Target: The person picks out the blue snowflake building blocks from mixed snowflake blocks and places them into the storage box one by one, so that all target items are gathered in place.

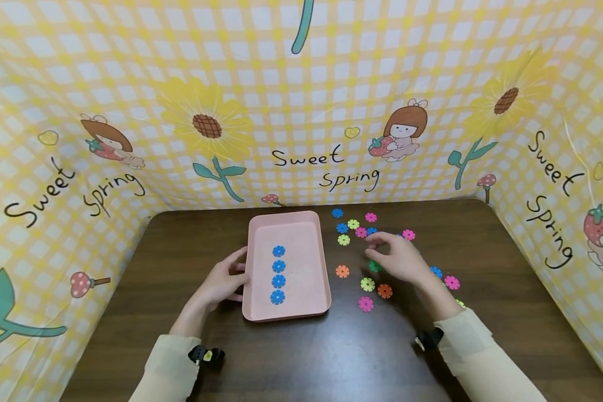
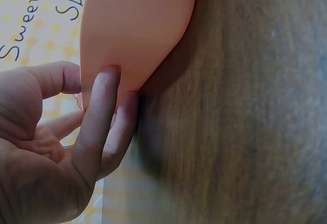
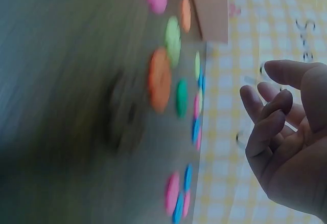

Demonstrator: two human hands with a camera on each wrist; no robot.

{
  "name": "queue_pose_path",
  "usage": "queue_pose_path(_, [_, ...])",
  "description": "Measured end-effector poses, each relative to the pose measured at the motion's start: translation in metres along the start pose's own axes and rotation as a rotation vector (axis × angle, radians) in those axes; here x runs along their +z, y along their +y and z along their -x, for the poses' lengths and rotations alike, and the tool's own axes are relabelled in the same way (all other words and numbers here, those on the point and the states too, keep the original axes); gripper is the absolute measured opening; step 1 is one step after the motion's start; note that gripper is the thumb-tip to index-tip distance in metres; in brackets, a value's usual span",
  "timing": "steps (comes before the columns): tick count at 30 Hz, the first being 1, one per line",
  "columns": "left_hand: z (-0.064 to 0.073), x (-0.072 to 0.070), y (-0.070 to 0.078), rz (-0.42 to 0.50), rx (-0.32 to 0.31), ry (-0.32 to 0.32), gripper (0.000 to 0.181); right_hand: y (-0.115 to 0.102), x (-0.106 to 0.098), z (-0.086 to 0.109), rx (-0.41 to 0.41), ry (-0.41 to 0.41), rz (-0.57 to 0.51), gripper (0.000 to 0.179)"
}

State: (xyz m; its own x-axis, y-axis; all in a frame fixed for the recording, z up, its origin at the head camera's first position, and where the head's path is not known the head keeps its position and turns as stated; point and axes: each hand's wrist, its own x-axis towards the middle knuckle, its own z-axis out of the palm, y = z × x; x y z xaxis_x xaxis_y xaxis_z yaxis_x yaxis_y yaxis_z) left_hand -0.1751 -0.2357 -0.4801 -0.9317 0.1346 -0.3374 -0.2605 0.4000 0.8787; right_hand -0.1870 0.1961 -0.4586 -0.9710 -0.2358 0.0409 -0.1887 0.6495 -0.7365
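My left hand (image 1: 221, 282) holds the left wall of a pink tray (image 1: 309, 268). In the left wrist view, its fingertips (image 2: 109, 78) lie against the outer wall and at the rim of the tray. A column of several blue flower-shaped discs (image 1: 278, 266) lies flat inside the tray. Right of the tray, my right hand (image 1: 398, 258) hovers above scattered discs, thumb and forefinger apart, nothing visible between them. Close under it are a green disc (image 1: 375, 266) and a blue disc (image 1: 372, 231). The right wrist view shows its loosely bent fingers (image 3: 268, 124).
More plastic discs lie right of the tray: orange ones (image 1: 342, 271), yellow-green ones (image 1: 367, 285) and pink ones (image 1: 365, 304). Others are partly hidden beneath the right forearm. A checked cloth (image 1: 301, 100) walls in the brown table (image 1: 301, 363) at the back and sides.
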Motion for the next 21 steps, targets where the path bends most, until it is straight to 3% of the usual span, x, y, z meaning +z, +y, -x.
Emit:
queue_pose_path(8, [-0.001,0.000,0.000,-0.008,-0.005,0.002,0.079,0.041,-0.035,0.029,0.072,0.057,0.029,0.038])
queue_pose_path(21, [-0.001,0.000,0.000,-0.009,-0.009,0.000,0.079,0.087,-0.063,0.066,0.168,0.065,0.163,0.043])
